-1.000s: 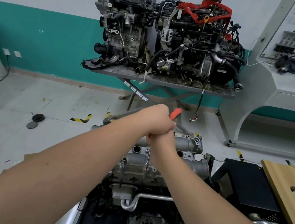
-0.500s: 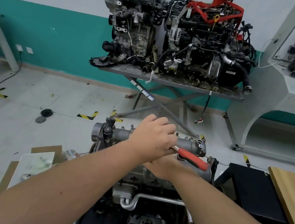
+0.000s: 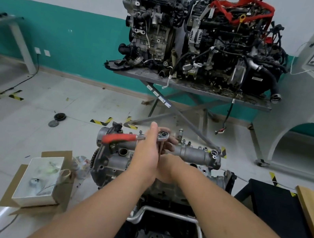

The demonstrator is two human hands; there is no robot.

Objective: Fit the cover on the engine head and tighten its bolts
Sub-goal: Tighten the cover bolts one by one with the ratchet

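Head view: the ratchet wrench (image 3: 127,140) now points its red handle to the left across the cover (image 3: 191,154), where half a second ago it lay out to the right, so a swing on the bolt has just been made. The left hand (image 3: 147,154) has let go of the handle; its fingers are straight and pressed together beside the ratchet head, steadying it. The right hand (image 3: 164,167) sits lower, fingers curled round the extension shaft. The cover lies along the top of the engine head (image 3: 115,164), directly in front. I judge tightening to be under way, with the wrench probably being reset for another stroke.
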